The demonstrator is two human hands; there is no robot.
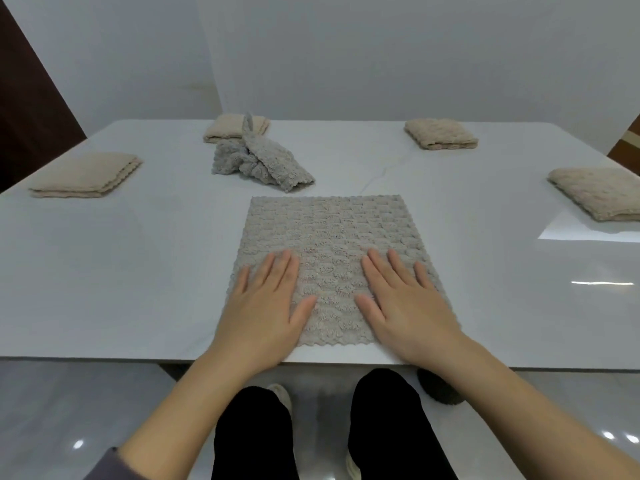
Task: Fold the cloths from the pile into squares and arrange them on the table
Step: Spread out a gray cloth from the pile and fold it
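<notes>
A grey textured cloth (329, 233) lies spread flat on the white table (138, 271), close to the front edge. My left hand (266, 306) rests palm down on its near left part, fingers apart. My right hand (405, 303) presses flat on its near right part in the same way. Behind the spread cloth sits a crumpled pile of grey cloths (259, 159). Folded beige cloths lie around the table: one at the left (85, 174), one at the far left-centre (235, 128), one at the far right (440, 133), one at the right edge (599, 192).
The table's front edge runs just below my wrists. My legs in black trousers and light shoes show beneath it on a glossy floor. A dark round object (440, 386) lies on the floor under the right side. White walls stand behind the table.
</notes>
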